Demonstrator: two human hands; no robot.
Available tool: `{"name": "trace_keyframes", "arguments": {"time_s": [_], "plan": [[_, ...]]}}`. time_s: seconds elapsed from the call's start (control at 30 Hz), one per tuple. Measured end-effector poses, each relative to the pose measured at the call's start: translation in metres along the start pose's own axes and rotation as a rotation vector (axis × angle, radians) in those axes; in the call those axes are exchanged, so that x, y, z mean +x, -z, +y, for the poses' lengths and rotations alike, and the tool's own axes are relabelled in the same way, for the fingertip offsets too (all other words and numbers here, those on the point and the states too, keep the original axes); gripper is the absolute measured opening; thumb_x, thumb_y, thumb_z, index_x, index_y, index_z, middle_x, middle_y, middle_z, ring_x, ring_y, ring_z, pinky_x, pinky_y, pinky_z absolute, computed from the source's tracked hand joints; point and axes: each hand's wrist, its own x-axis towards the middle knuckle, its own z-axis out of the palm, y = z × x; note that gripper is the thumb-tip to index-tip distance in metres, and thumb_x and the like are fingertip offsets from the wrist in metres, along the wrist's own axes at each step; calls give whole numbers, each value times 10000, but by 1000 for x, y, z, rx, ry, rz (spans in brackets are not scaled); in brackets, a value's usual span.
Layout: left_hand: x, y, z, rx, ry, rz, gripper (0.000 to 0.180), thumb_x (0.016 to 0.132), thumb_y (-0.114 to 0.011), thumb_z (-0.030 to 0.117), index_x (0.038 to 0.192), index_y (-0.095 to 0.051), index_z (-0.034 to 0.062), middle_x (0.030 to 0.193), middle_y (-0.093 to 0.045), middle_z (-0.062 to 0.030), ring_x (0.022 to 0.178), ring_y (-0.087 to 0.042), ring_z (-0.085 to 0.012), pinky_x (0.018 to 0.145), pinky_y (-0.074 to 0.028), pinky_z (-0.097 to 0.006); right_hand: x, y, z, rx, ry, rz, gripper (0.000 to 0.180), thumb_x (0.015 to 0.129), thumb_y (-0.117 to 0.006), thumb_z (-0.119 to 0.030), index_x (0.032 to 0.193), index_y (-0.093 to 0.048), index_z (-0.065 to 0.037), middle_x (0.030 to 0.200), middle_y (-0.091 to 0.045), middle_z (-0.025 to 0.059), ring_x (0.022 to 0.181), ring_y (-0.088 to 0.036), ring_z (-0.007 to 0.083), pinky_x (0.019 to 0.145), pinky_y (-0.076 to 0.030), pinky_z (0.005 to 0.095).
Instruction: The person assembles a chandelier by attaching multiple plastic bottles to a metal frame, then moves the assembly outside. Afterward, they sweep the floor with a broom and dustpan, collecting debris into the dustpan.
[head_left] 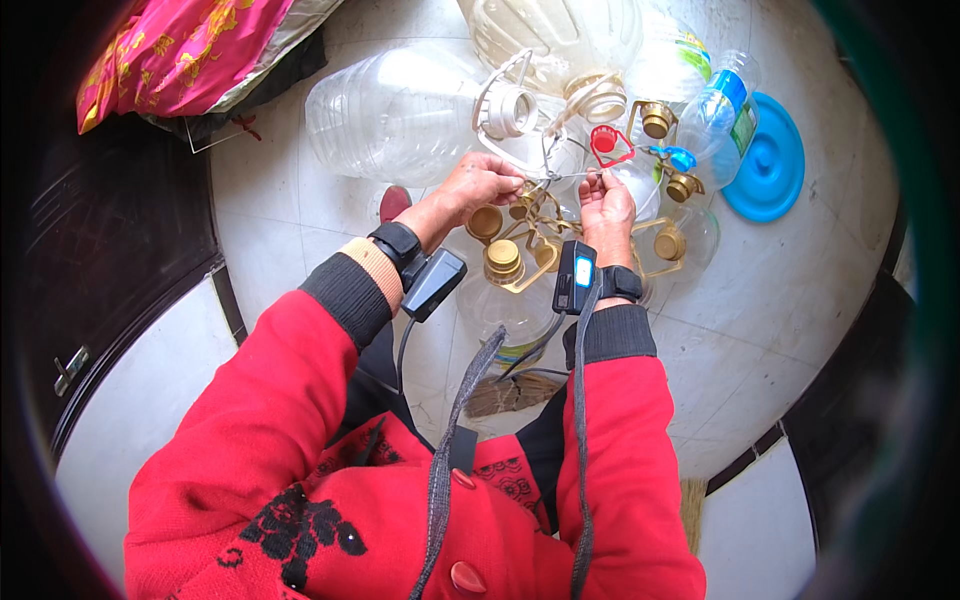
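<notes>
White tiled floor (780,300), seen from above. Left hand (482,183) and right hand (606,200) each pinch thin wire (560,176), stretched level between fingertips; directly beneath, clustered clear plastic bottles (400,110), gold caps (503,256); blue lid (770,160) farther right.

We look down on a white tiled floor (800,300), where a cluster of clear plastic oil jugs (400,115) with gold caps (503,257) lies beside a blue round lid (775,160) and a pink patterned cloth (180,50).
</notes>
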Motion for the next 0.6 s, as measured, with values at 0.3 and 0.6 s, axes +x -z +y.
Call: {"name": "trace_keyframes", "arguments": {"time_s": [0.3,0.6], "plan": [[-7,0,13,-128,-142,47,176,779,-566,85,949,-561,41,835,-563,-6,738,-531,-67,651,-437,-184,-27,-25,2,-252,81,-329,133,816,-507,-120,913,-457,-45,734,-581,102,591,-574,145,505,-480,237],[-3,-5,26,-68,-221,-23,183,759,-575,66,940,-577,38,842,-580,-21,768,-535,-86,697,-437,-212,-28,-27,-7,-548,-4,-476,114,795,-538,-103,876,-547,-24,650,-572,46,511,-528,78,453,-443,184]]}}
